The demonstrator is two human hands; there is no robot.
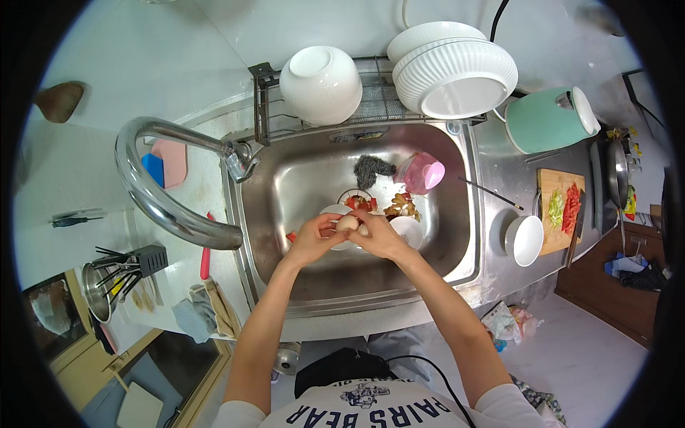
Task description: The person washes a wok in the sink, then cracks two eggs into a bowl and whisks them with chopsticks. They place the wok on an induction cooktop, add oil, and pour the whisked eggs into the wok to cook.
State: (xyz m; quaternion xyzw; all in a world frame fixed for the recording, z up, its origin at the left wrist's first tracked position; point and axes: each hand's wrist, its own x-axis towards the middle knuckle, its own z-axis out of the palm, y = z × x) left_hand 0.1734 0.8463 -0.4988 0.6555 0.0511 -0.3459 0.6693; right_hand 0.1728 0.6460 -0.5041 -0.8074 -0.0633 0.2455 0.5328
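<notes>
Over the steel sink (321, 286), my left hand (311, 238) and my right hand (379, 235) meet with their fingertips around a pale egg (348, 223). A second rounded pale thing (363, 230), apparently another egg, shows between my right fingers. Partly hidden beneath my hands is a white bowl (333, 209). Another white bowl (409, 230) lies in the sink beside my right hand. Just beyond my fingers are red food scraps (359, 203) at the drain and brownish peelings (402, 207).
Inside the sink's far side lie a dark scouring cloth (369, 170) and a pink bottle (423, 172). A chrome faucet (176, 224) arches over the left edge. At right stand a white bowl (524, 241), a cutting board (551, 214) with chopped vegetables, a knife (577, 230) and a green kettle (546, 123).
</notes>
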